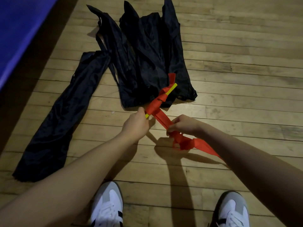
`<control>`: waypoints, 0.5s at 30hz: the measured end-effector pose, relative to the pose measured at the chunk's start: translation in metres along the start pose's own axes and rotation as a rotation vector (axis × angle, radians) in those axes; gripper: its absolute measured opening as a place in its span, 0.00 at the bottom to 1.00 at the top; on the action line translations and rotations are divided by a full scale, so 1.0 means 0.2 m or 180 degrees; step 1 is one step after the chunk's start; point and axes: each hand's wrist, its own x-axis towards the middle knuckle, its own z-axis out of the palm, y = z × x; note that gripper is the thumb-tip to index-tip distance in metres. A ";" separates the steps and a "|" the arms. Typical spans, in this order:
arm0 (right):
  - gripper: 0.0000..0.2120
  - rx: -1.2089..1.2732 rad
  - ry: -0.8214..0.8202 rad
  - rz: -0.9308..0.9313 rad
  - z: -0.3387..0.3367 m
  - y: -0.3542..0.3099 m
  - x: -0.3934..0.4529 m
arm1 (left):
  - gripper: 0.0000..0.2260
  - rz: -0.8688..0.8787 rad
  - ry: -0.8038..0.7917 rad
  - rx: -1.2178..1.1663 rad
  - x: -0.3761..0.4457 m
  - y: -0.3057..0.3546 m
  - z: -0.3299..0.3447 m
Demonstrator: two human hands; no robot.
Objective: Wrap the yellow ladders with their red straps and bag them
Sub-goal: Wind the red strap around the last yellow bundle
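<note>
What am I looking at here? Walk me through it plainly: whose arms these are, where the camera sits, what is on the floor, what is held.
There is no machine here. A person wears a camera on the head, looking down at their own arms and white shoes.

The left hand holds one end of a bundle of yellow ladder rungs, lifted above the wooden floor. A red strap is wound around that bundle. The right hand has its grip on the loose part of the strap, which trails off below the right forearm.

Several black bags lie flat and crumpled on the floor. A blue surface fills the upper left corner.
</note>
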 end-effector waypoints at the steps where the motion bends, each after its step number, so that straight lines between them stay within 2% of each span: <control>1: 0.06 -0.0164 0.0015 0.0031 0.01 0.01 0.00 | 0.10 -0.0050 -0.0052 -0.0041 0.01 0.00 -0.01; 5: 0.06 0.0025 0.0184 -0.0176 0.02 0.05 -0.01 | 0.18 -0.0295 -0.0534 -0.0111 0.04 0.00 -0.03; 7: 0.06 0.0291 0.0228 -0.0393 0.02 0.04 -0.01 | 0.15 -0.0152 -0.0592 0.0118 0.05 -0.01 -0.02; 10: 0.07 0.0816 0.0109 -0.0513 0.02 0.03 -0.01 | 0.08 0.0289 -0.0340 0.0368 0.03 -0.01 -0.03; 13: 0.04 0.0973 0.0070 -0.0547 0.07 0.02 -0.01 | 0.09 0.0696 0.0067 0.0669 -0.01 -0.01 -0.01; 15: 0.09 0.1062 0.0178 -0.0613 0.09 0.00 0.00 | 0.09 0.0754 0.0257 0.0464 -0.02 -0.03 0.01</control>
